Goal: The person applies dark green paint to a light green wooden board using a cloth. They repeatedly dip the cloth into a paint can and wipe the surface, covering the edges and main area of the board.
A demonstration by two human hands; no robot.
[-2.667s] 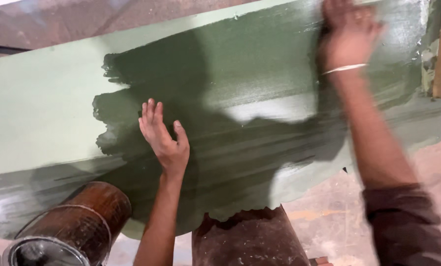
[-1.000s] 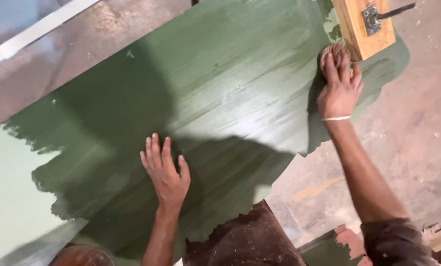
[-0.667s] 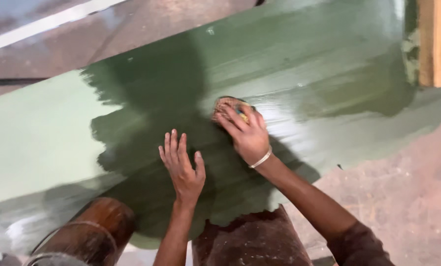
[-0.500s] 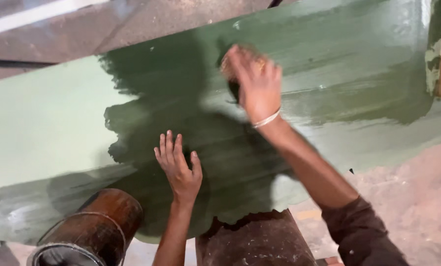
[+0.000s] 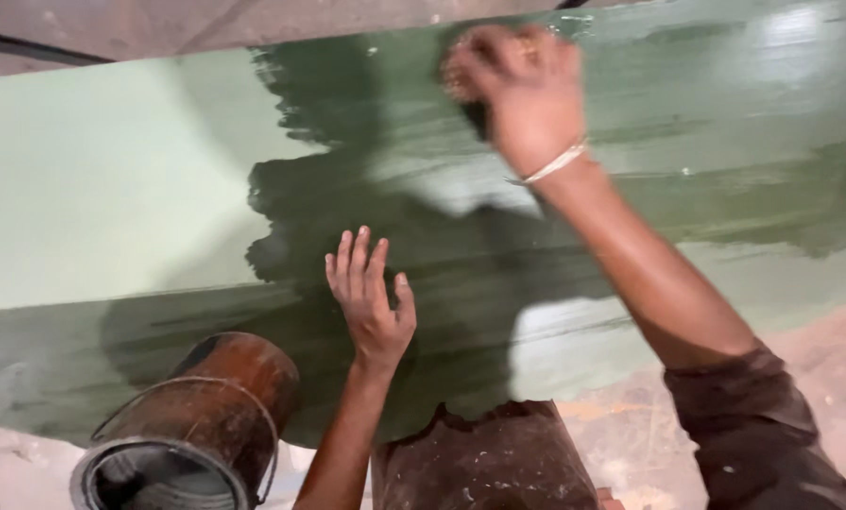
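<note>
Right hand point(image 5: 527, 94) at 12 o'clock, curled on an indistinct rubbing pad | left hand point(image 5: 371, 297) flat, fingers spread, on green panel point(image 5: 111, 179) | centre and right darkened; pale stretch at 9 o'clock uncoated | rusty can point(image 5: 196, 430) at 7 o'clock.

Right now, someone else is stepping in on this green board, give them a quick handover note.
Left hand: flat, fingers spread, bracing the board.
Right hand: at the far edge, blurred, pressed on something small I can't make out.
Tin can: on its side at the near left corner.
Done: dark wet green across the middle and right.
Left: the pale left part and a light patch near the front edge.
</note>
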